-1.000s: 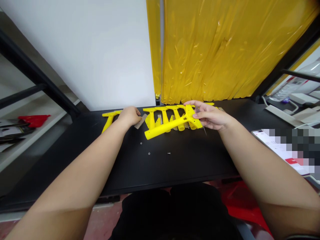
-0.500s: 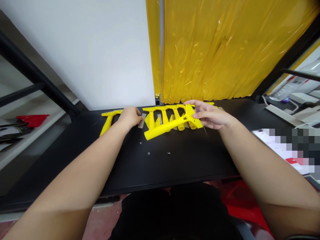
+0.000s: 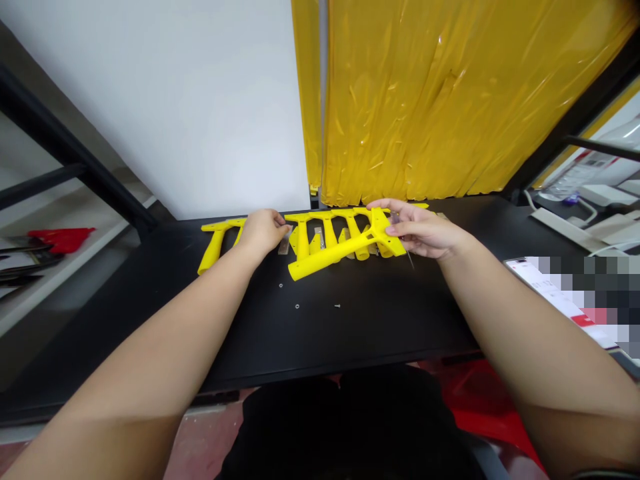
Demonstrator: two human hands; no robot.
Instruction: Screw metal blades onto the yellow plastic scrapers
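In my right hand (image 3: 420,230) is a yellow plastic handle piece (image 3: 335,252), its tube slanting down to the left and its forked flange under my thumb. A thin metal rod (image 3: 411,260) sticks out below the same hand; the rest of it is hidden by my fingers. My left hand (image 3: 265,233) is closed, fingertips together at a small pale, see-through strip (image 3: 285,244); what they pinch is hard to make out. Behind the held piece, several similar yellow handle pieces (image 3: 327,230) lie in a row. Another yellow piece (image 3: 213,248) lies partly behind my left hand.
On the black table (image 3: 320,340) lie two small nuts, the nearer nut (image 3: 297,307) and the farther nut (image 3: 281,285), and a small screw (image 3: 337,306). A phone (image 3: 560,300) lies at the right. A white panel (image 3: 225,113) and yellow plastic sheeting (image 3: 440,100) stand behind the table.
My left hand has shifted slightly to the right and up, over the end of the see-through strip. My right hand holds the yellow handle piece in nearly the same place.
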